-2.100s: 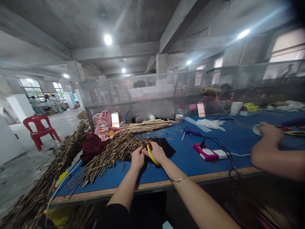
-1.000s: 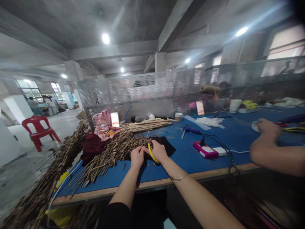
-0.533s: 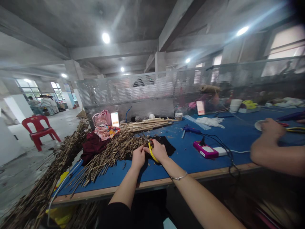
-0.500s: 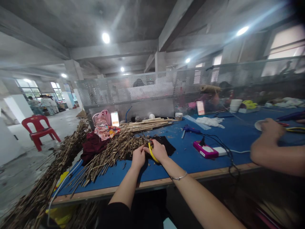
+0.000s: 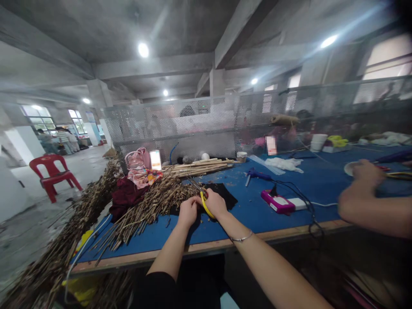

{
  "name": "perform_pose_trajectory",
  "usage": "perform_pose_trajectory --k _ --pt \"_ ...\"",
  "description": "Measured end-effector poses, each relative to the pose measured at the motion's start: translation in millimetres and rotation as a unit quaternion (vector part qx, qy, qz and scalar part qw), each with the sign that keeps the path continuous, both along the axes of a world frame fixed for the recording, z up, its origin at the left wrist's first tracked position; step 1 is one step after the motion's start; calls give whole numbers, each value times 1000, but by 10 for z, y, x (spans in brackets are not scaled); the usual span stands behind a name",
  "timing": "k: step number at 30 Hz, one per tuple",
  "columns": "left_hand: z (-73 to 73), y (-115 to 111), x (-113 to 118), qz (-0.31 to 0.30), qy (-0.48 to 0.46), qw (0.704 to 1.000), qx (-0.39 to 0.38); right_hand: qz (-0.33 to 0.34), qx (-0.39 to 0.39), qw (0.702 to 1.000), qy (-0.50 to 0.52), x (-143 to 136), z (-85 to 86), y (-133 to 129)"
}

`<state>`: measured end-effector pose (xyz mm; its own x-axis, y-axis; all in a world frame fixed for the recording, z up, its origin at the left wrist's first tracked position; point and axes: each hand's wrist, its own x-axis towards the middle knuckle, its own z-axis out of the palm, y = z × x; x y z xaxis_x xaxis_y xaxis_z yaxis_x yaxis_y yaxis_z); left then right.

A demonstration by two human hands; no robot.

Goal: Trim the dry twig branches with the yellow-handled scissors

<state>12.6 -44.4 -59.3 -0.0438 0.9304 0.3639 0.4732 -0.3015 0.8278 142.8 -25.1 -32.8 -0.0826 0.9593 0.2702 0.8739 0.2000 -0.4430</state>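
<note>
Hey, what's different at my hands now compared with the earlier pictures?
Your left hand has shifted slightly right, towards your right hand. No grasp or release is visible: the right hand keeps the yellow-handled metal scissors. The brown dried stems and blue glue gun look unmoved.

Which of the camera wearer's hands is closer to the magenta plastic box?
Right. The right hand, holding yellow-handled metal scissors, is left of the box; the left hand is farther left, beyond the scissors.
</note>
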Motion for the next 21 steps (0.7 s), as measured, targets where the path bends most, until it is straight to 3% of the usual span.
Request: perform_pose_trajectory --k 8,21 --pt "78 -34 0 43 -20 999 -8 25 36 999 9 -9 -34 2" --pt "66 -47 9 15 -46 999 -17 35 7 999 -10 -7 5 -33"
